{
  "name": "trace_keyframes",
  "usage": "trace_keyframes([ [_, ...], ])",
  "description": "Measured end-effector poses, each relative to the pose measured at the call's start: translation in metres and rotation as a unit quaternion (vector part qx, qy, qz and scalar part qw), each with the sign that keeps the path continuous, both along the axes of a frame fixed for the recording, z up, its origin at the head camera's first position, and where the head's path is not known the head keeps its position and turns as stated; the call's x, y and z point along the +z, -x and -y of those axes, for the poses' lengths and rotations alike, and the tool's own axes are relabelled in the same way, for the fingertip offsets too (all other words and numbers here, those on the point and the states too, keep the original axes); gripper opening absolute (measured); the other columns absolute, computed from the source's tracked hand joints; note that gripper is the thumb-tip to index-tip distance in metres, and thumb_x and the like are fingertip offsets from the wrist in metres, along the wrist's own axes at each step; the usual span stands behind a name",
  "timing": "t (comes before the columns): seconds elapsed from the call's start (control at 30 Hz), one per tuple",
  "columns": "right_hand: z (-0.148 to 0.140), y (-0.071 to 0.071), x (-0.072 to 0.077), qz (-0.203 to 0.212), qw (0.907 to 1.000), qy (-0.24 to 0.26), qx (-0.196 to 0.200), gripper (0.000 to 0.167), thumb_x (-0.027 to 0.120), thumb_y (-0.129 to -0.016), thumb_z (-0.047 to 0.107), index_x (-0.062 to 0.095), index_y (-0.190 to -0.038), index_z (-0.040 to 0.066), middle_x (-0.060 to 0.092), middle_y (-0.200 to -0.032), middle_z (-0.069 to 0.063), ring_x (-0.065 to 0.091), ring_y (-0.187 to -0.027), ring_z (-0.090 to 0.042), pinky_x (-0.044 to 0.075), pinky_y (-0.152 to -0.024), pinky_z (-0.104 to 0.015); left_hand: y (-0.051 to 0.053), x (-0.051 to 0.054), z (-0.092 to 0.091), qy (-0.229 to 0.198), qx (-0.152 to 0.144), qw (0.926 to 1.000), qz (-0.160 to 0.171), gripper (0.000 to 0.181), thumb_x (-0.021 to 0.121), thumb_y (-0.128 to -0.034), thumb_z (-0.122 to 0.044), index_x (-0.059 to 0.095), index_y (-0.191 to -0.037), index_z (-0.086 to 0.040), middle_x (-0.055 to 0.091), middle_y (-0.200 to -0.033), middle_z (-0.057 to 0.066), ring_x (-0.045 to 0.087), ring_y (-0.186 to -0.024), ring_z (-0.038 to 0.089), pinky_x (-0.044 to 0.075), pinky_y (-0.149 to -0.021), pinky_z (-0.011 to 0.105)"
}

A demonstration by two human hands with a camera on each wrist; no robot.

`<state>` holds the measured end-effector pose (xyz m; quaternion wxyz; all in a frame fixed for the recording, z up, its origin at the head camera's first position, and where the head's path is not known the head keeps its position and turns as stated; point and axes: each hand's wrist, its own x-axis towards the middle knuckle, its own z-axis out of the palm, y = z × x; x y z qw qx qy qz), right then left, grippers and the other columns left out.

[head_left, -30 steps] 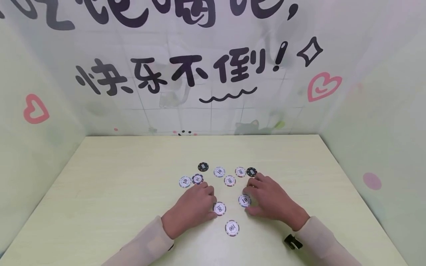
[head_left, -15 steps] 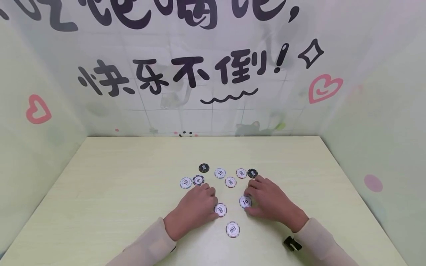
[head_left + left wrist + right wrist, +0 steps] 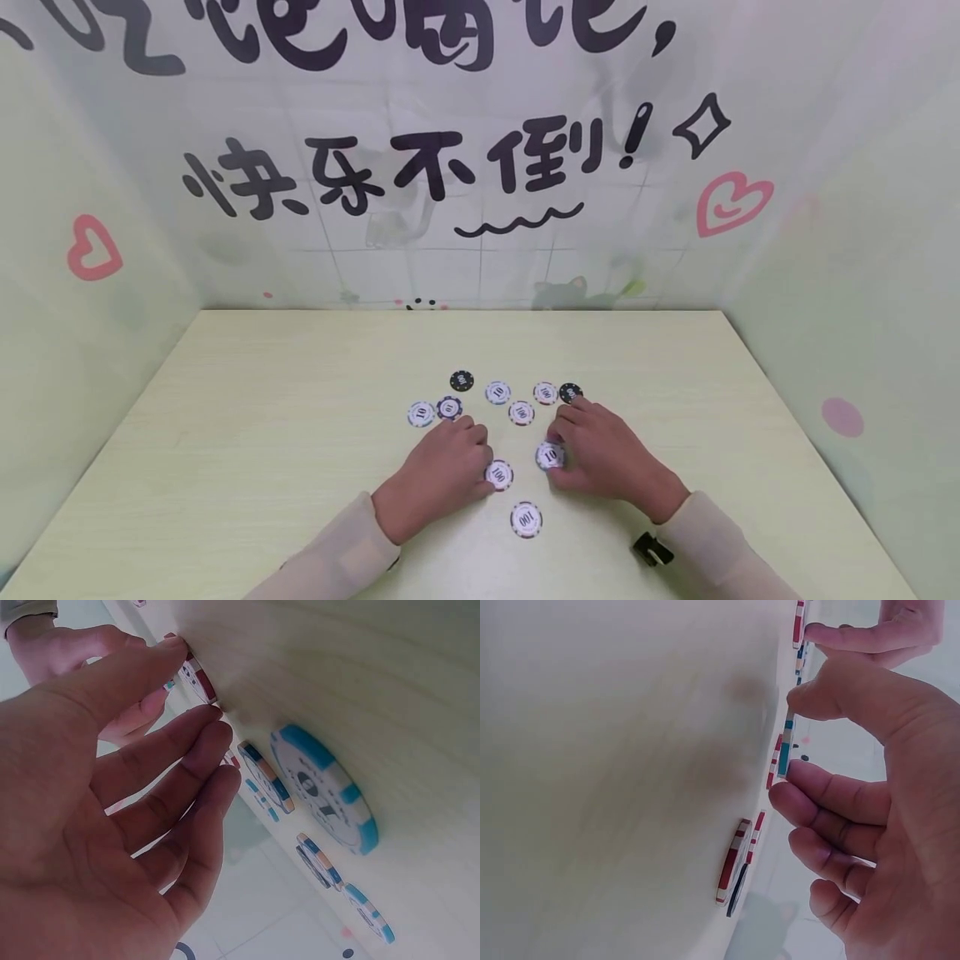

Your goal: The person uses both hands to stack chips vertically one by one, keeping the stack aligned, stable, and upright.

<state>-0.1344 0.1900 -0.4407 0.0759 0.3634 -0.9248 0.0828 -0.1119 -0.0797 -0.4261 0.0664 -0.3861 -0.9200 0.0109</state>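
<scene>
In the head view my left hand [image 3: 442,471] pinches a white poker chip marked 100 [image 3: 498,475] between thumb and fingertips. Its red-striped edge [image 3: 198,677] shows between them in the left wrist view, the chip lying at the tabletop. To the right, my right hand [image 3: 603,454] holds a white chip marked 10 [image 3: 551,455] by its rim, thumb on the near side and fingers on the far side. From the right wrist, this chip's teal-striped edge [image 3: 786,746] appears slightly off the table. Another chip marked 100 [image 3: 527,519] lies flat nearer the body.
Farther back lie several chips, among them a black one [image 3: 462,381], a dark-edged one [image 3: 450,407] and white ones [image 3: 498,392]. A second black chip [image 3: 571,392] is partly covered by my right fingers. Printed walls [image 3: 480,275] enclose the wooden table [image 3: 262,400].
My right hand has shifted slightly left with the 10 chip. The left hand keeps its grip on the 100 chip in the same place. The head view has tilted a little.
</scene>
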Motion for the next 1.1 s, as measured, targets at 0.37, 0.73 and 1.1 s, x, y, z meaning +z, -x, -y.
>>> trace_keyframes([
  [0.37,0.006,-0.004,0.003,-0.002,0.9999,0.013,0.007,0.027,0.085,-0.083,0.033,0.078,-0.099,0.012,0.072,-0.094,0.004,0.053,-0.088,-0.015,0.051,-0.078,-0.032,0.002,-0.001,-0.002,-0.003,-0.003,1.0000,-0.007,0.035,0.092,-0.0876,-0.046,0.083,-0.090,-0.012,0.071,-0.092,0.001,0.056,-0.081,0.018,0.050,-0.074,0.031],
  [0.73,0.013,-0.004,0.003,-0.021,0.9990,0.023,0.033,0.027,0.085,-0.083,0.034,0.078,-0.098,0.012,0.071,-0.094,0.006,0.051,-0.086,-0.015,0.049,-0.075,-0.029,0.000,0.002,-0.001,0.004,0.003,0.9999,-0.012,0.036,0.091,-0.0882,-0.048,0.082,-0.089,-0.013,0.070,-0.091,0.000,0.057,-0.080,0.017,0.051,-0.073,0.031],
  [1.1,0.023,-0.007,0.002,-0.022,0.9981,0.014,0.055,0.030,0.086,-0.085,0.038,0.078,-0.100,0.013,0.070,-0.094,0.007,0.051,-0.084,-0.013,0.048,-0.074,-0.028,0.001,-0.001,0.000,0.004,0.000,0.9998,-0.019,0.036,0.092,-0.0875,-0.048,0.081,-0.088,-0.013,0.068,-0.088,0.000,0.052,-0.078,0.017,0.048,-0.072,0.030],
])
